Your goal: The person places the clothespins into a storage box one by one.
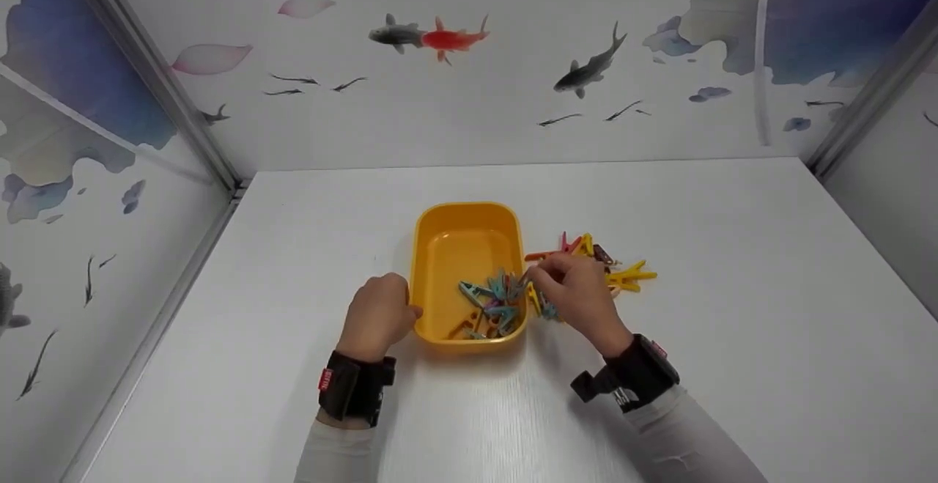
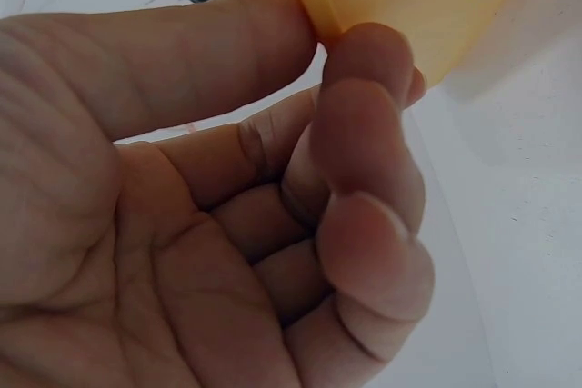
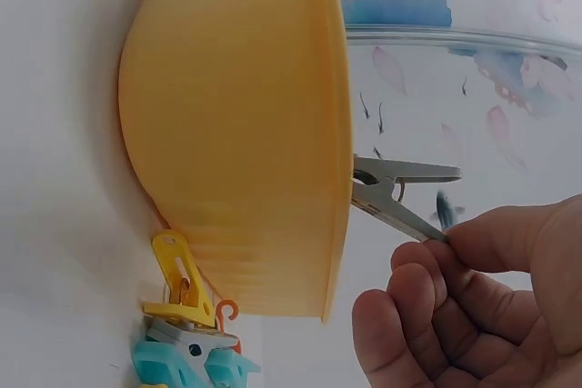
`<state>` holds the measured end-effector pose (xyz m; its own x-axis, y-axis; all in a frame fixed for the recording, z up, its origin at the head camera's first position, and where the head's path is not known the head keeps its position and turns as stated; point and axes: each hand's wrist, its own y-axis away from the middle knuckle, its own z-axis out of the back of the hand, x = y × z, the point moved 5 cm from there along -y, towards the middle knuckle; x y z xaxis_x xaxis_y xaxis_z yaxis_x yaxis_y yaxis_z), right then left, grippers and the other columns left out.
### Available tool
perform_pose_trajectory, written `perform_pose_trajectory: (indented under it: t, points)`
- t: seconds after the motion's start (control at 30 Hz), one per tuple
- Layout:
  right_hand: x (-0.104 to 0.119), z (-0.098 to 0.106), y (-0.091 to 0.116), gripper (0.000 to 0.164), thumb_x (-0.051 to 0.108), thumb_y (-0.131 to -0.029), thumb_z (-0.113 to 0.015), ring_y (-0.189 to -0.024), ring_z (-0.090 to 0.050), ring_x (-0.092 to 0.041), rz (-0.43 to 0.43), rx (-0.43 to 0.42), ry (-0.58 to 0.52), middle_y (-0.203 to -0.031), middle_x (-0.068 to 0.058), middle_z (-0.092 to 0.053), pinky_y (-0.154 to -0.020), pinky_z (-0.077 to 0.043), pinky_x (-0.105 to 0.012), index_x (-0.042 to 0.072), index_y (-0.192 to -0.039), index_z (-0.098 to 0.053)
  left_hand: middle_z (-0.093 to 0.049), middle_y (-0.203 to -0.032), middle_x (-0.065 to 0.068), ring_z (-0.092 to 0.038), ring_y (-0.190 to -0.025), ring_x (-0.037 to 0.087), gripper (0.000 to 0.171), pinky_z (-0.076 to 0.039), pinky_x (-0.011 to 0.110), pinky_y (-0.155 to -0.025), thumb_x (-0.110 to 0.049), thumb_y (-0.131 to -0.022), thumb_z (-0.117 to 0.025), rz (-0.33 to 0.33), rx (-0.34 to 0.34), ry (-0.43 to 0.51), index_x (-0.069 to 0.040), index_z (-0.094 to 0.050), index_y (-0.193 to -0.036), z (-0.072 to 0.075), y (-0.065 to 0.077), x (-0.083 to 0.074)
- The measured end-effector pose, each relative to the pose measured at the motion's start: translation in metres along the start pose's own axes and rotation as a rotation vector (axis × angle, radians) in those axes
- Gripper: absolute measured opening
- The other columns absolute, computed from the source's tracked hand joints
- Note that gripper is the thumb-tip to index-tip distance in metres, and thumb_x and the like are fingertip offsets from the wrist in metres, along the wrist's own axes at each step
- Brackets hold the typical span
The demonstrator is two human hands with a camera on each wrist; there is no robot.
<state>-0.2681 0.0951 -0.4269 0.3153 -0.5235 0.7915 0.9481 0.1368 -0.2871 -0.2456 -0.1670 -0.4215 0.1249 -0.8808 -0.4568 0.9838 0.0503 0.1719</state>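
A yellow plastic tub stands on the white table, with several clothespins, mostly teal, heaped in its near right corner. My left hand pinches the tub's left rim between thumb and curled fingers. Over at the right rim, my right hand pinches one leg of a grey clothespin between thumb and index finger. That clothespin's jaw end is partly hidden by the rim in the right wrist view. More clothespins lie loose just right of the tub, among them a yellow one.
The loose pile, with red, orange, yellow and teal pieces, sits under and around my right hand, which hides part of it. A printed back wall with fish rises behind the table; side panels stand left and right.
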Motion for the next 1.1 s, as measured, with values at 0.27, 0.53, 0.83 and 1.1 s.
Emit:
perform_pose_trajectory:
  t: [0.27,0.53,0.83,1.1]
  points:
    - [0.000,0.000,-0.001,0.014,0.011,-0.097,-0.070,-0.063,-0.050,-0.015,0.019,0.029,-0.016,-0.072,-0.003,-0.063,-0.058,-0.042,-0.022,0.004,-0.086,-0.076,-0.048,-0.066,0.004,-0.051,-0.061,0.020,0.013,-0.038,0.029,-0.056,-0.010,-0.092,-0.076,0.017,0.012,0.008,0.000,-0.068,-0.088,0.000,0.000,0.000]
    - [-0.003,0.016,-0.003,0.015,0.010,-0.100,-0.067,-0.061,-0.052,-0.013,0.030,0.061,-0.068,-0.070,-0.004,-0.062,-0.059,-0.043,-0.023,0.002,-0.090,-0.076,-0.047,-0.066,0.003,-0.051,-0.060,0.020,0.014,-0.038,0.029,-0.056,-0.010,-0.092,-0.076,0.019,0.017,0.013,0.000,-0.068,-0.088,0.000,0.000,0.000]
    - [-0.023,0.034,-0.012,0.017,0.014,-0.100,-0.068,-0.066,-0.055,-0.019,-0.092,0.118,0.018,-0.077,-0.007,-0.065,-0.061,-0.048,-0.023,0.000,-0.094,-0.076,-0.047,-0.063,0.002,-0.048,-0.056,0.017,0.015,-0.037,0.027,-0.053,-0.007,-0.091,-0.076,-0.029,-0.015,0.006,0.000,-0.067,-0.082,0.000,0.001,-0.002]
    - [-0.044,0.044,-0.017,0.022,0.016,-0.099,-0.065,-0.069,-0.058,-0.017,-0.198,0.136,0.089,-0.084,-0.013,-0.070,-0.062,-0.049,-0.026,-0.003,-0.098,-0.076,-0.048,-0.065,0.003,-0.049,-0.058,0.018,0.013,-0.037,0.027,-0.054,-0.008,-0.091,-0.076,-0.024,-0.004,0.005,0.000,-0.067,-0.085,-0.001,0.000,-0.001]
